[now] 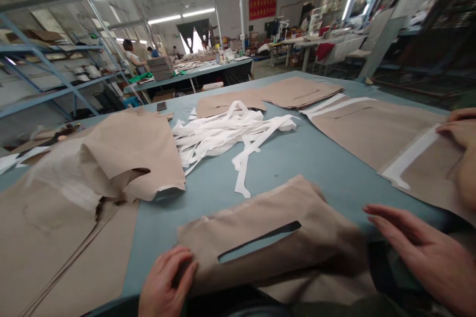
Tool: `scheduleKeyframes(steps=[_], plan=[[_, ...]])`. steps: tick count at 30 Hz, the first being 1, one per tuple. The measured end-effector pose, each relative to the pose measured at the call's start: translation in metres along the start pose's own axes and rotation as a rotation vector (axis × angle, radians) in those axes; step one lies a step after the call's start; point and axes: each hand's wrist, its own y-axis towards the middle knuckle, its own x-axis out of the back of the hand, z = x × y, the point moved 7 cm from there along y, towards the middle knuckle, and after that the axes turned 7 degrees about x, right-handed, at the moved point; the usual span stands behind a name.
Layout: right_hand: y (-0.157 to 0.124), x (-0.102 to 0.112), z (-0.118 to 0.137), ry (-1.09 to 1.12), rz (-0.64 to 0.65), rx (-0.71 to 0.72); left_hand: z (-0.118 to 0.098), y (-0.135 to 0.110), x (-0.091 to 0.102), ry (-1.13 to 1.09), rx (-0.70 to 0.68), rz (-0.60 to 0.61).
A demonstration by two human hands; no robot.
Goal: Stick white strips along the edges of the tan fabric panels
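A beige fabric panel (260,208) with a long slit cut through it lies at the near edge of the table, its lower part drooping over the edge. My left hand (167,280) pinches the panel's left edge, fingers curled. Just right of the panel, my right hand (412,255) is held with fingers stretched out and nothing in it. White interfacing strips (223,131) lie in a loose heap beyond the panel, and one strip stretches toward it.
The blue-green table (208,193) carries crumpled beige panels (130,148) at left and a flat stack (297,91) at the back. At right, another person's hands (461,138) touch a beige panel with a white strip (412,158). Shelving (67,74) stands back left.
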Motion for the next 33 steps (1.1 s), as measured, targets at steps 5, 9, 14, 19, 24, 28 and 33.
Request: scheduleKeyframes(steps=[5,9,14,19,24,28,33], plan=[[0.03,-0.04,0.095,0.113,-0.004,0.407,-0.023,0.022,-0.02,0.1,-0.095,-0.04],[0.022,-0.081,0.112,0.075,0.114,0.603,-0.033,0.03,-0.028,0.162,-0.081,0.035],[0.024,-0.088,0.093,0.041,0.138,0.585,-0.022,0.033,-0.02,0.186,-0.024,0.103],[0.033,-0.086,0.097,-0.01,0.243,0.639,0.008,0.052,-0.011,0.128,0.196,0.11],[0.054,-0.093,0.136,0.057,0.292,0.682,0.011,0.075,-0.022,0.023,0.276,0.237],[0.063,-0.123,0.204,0.217,0.489,0.741,0.0,0.083,-0.028,-0.032,0.211,0.265],[0.058,-0.17,0.272,0.277,0.736,0.801,-0.009,0.081,-0.029,-0.082,0.046,0.179]])
